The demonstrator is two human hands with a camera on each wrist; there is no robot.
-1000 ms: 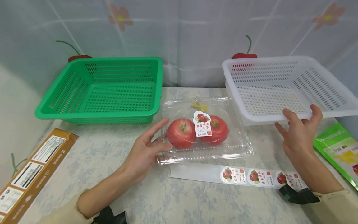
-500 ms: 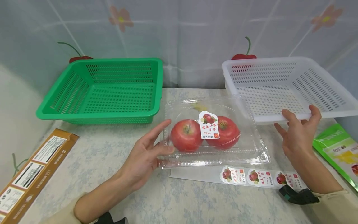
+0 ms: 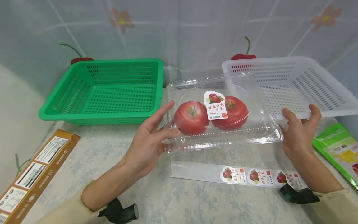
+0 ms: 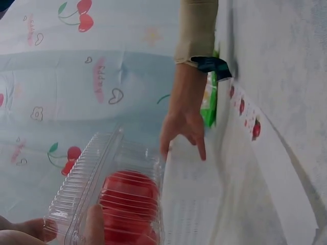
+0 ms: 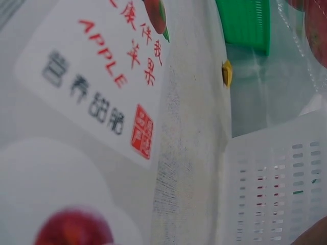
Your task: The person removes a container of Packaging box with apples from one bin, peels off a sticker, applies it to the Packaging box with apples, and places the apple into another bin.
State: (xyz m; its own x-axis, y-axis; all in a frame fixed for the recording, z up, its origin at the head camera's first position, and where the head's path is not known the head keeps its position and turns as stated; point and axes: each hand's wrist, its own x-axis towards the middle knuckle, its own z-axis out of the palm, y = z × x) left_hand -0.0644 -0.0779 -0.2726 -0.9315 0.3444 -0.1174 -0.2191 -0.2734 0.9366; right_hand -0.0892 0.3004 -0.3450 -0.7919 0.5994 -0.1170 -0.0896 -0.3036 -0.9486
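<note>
My left hand (image 3: 148, 143) grips the left edge of a clear plastic clamshell box (image 3: 179, 141), thumb in front and fingers behind. Inside are two red apples (image 3: 191, 118), and a white apple label (image 3: 216, 105) sits on the lid. The box is raised over the table and tilted toward me. In the left wrist view, my thumb (image 4: 94, 224) presses the box's side. My right hand (image 3: 300, 137) holds the front rim of a white basket (image 3: 330, 113), digits above and below it. The box overlaps the basket's left part in the head view.
A strip of apple labels (image 3: 195, 171) lies in front of the box. A green basket (image 3: 100, 116) stands back left. At far left lies a long brown package (image 3: 36, 174); a green pouch (image 3: 335, 137) is at right. A patterned curtain (image 3: 193, 34) hangs behind.
My left hand has lifted the clamshell box off the table, moving it up and to the right while tilting it. The right hand and the white basket have stayed in place.
</note>
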